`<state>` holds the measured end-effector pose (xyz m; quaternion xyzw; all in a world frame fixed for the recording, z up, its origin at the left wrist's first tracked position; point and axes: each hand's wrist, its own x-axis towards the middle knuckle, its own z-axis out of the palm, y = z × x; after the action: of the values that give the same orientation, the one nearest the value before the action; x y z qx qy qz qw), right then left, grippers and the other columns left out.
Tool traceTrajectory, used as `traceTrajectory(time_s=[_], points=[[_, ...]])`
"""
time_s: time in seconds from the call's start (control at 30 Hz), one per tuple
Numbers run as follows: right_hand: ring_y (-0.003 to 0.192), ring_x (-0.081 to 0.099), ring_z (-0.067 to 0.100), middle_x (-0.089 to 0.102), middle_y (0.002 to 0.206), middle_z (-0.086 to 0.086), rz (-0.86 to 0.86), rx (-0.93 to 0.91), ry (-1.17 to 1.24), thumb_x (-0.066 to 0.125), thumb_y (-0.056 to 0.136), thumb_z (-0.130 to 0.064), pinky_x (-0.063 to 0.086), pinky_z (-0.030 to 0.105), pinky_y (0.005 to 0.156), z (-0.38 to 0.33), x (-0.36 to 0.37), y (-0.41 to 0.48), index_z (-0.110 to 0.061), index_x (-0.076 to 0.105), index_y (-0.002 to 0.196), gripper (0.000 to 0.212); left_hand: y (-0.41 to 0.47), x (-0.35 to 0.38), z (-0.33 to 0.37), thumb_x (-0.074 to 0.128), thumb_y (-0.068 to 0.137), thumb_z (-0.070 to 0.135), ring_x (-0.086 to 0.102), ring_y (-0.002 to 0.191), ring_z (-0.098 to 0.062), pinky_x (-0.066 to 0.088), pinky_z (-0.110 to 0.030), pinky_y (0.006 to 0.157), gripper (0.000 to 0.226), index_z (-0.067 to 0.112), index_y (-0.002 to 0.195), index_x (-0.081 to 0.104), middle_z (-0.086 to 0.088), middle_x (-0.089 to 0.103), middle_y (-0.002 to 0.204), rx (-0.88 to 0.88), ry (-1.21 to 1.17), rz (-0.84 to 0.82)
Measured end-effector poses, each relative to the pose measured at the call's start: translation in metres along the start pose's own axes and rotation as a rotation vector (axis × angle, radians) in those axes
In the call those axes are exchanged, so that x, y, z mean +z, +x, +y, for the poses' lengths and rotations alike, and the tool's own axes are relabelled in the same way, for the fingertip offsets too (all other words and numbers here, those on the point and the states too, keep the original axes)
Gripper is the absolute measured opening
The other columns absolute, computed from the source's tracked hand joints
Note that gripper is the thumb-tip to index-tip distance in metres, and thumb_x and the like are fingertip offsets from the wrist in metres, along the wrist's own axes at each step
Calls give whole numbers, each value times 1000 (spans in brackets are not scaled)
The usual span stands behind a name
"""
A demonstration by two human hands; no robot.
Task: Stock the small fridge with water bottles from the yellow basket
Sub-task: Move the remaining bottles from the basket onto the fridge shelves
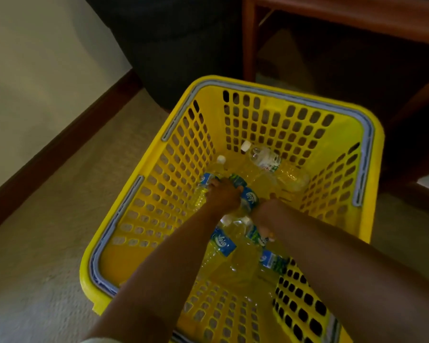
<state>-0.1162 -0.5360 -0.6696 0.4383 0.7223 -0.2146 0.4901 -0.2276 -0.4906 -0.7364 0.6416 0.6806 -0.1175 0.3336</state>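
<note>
The yellow basket (290, 101) stands on the carpet below me, with several clear water bottles lying in its bottom. Both my arms reach down into it. My left hand (223, 195) is closed over two blue-labelled bottles (249, 198) near the left wall. Beside it, my right hand (268, 214) curls its fingers round a green-and-blue-labelled bottle (254, 233); the grip is partly hidden. One bottle with a white label (266, 158) lies apart at the far end. Another blue-labelled bottle (223, 242) lies under my forearms.
A dark boxy block (174, 45) stands just beyond the basket against the pale wall (35, 58). A wooden table (332, 18) with a leg (249, 45) is at the upper right. Beige carpet (47, 231) lies to the left, edged by a dark skirting board.
</note>
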Motion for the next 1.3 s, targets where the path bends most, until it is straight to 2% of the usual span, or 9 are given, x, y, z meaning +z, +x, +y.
traceTrajectory(time_s=[0.13, 0.33, 0.53, 0.63, 0.73, 0.9, 1.0, 1.2, 1.3], points=[[140, 35, 29, 41, 152, 7, -41, -7, -25, 72, 86, -37, 26, 53, 113, -3, -10, -6, -18, 44, 145, 67, 4, 7, 7, 46, 100, 51, 7, 148, -48, 20, -62, 114, 71, 6, 149, 23, -27, 6, 160, -38, -113, 48], [129, 51, 26, 40, 154, 6, -89, -87, 32, 74, 84, -45, 46, 35, 80, 0, -25, -52, -17, 45, 146, 74, 5, 7, 17, 51, 97, 54, 21, 144, -45, 28, -58, 111, 84, 2, 153, 15, -26, 21, 156, -27, -117, 22], [91, 59, 22, 65, 126, 5, 4, -70, 242, 63, 86, -59, 45, 32, 76, 11, -1, -97, -13, 58, 131, 64, 9, 5, 18, 54, 93, 59, 23, 143, -45, 31, -55, 111, 83, 1, 146, 29, -30, 20, 154, -42, -107, -11], [109, 61, 25, 64, 121, 5, 173, -29, 301, 63, 85, -61, 44, 33, 77, 16, 8, -112, -13, 57, 127, 63, 1, 3, 19, 57, 95, 50, 53, 121, -37, 48, -42, 90, 76, -2, 143, 28, -21, 49, 138, 45, -231, -13], [85, 63, 22, 64, 89, 2, 299, 19, 407, 66, 83, -60, 46, 31, 67, 24, 11, -126, -14, 62, 98, 49, -8, -8, 14, 56, 95, 52, 63, 102, -32, 48, -38, 76, 62, 2, 129, 42, -16, 61, 116, 76, -268, 26], [56, 55, 16, 58, 65, 0, 447, 99, 660, 66, 82, -57, 38, 25, 50, 37, 7, -149, -15, 63, 72, 43, -40, -46, -9, 54, 99, 46, 53, 56, -18, 40, -32, 59, 45, 10, 72, 53, -7, 55, 60, 71, -330, 66], [56, 55, 15, 62, 70, 3, 533, 139, 806, 64, 83, -58, 36, 25, 48, 42, 8, -172, -14, 66, 81, 44, -75, -71, -25, 49, 100, 50, 47, 28, -11, 40, -24, 44, 62, 6, 56, 51, 0, 47, 35, 34, -403, 98], [52, 59, 15, 62, 72, 0, 739, 233, 1200, 62, 81, -65, 43, 23, 45, 44, 35, -218, -17, 54, 93, 50, -148, -108, -16, 47, 95, 62, 52, 38, -24, 41, -25, 38, 60, 4, 94, 63, -22, 59, 63, 124, -649, 190], [50, 56, 18, 61, 62, 4, 832, 227, 1424, 61, 80, -65, 43, 27, 46, 48, 57, -241, -12, 60, 91, 54, -192, -113, 12, 45, 98, 58, 47, 35, -18, 37, -25, 40, 46, 15, 90, 58, -13, 53, 54, 229, -759, 196]])
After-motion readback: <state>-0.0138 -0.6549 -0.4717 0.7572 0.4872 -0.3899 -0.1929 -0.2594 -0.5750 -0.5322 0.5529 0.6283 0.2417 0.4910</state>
